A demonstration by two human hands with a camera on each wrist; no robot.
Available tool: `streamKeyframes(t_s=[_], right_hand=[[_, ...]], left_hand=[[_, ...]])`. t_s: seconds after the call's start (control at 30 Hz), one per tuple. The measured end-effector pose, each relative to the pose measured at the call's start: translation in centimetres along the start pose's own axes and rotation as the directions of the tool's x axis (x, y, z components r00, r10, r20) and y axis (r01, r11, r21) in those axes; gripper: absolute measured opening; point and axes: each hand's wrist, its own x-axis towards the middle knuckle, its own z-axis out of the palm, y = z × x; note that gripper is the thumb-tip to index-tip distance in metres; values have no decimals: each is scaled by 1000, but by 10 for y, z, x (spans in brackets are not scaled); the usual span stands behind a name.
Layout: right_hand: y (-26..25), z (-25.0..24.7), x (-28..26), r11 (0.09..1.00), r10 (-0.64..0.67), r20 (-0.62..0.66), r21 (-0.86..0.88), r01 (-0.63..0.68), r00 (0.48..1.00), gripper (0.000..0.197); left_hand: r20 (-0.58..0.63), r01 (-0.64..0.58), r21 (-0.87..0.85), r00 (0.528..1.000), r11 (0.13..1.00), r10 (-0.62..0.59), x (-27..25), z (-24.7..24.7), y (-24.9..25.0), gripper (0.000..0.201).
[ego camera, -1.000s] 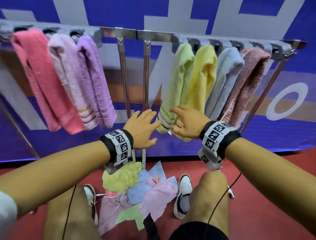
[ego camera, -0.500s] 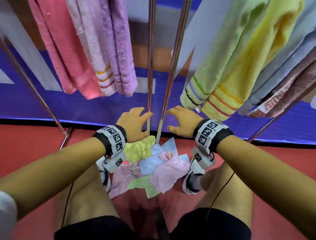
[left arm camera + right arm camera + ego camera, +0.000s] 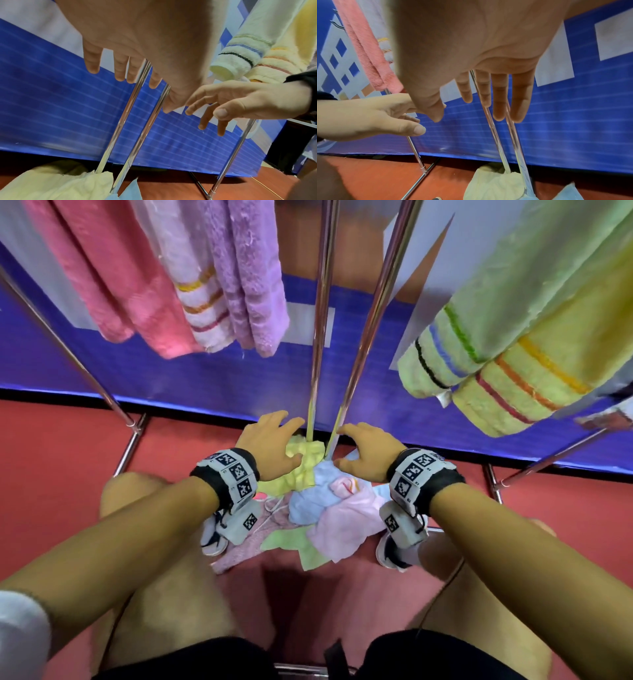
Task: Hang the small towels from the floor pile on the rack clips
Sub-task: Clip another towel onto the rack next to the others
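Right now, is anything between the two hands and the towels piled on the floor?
Nothing covers the pile. The left hand hangs over the yellow towel, the right hand over the light blue towel, both open and empty. Only the two chrome rack poles drop into the pile's far edge between the hands.

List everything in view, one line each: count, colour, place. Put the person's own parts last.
Hanging towels, left group: three, pink, white with stripes, purple; upper left on rack.
Hanging towels, right group: at least two, green and yellow, striped; upper right; more cut off at the edge.
Rack poles: two, chrome, centre, feet in the pile.
Floor pile: several small towels, yellow, blue, pink, green; red floor between the shoes.
Banner: one, blue and white, behind rack.
Shoes: two, white and dark, beside the pile.
Hands: left hand and right hand, empty, fingers spread above the pile.
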Motion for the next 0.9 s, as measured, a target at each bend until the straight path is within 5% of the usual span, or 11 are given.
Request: streamKeyframes(t_s=[0.33,0.57,0.73,0.9], right_hand=[[21,49,42,939,151,14,311,-148,988,47],[28,107,91,884,192,147,403,-236,970,41],[34,158,140,828,267,248,435,-354,931,37],[32,218,175,786,292,331,451,-422,897,36]], left_hand=[[48,137,-266,991,954,-129,23,36,-22,75],[82,254,-441,967,861,-242,48,58,-40,80],[69,248,-429,968,869,-242,60,58,-45,84],[136,383,-389,923,837,-360,55,61,-64,60]])
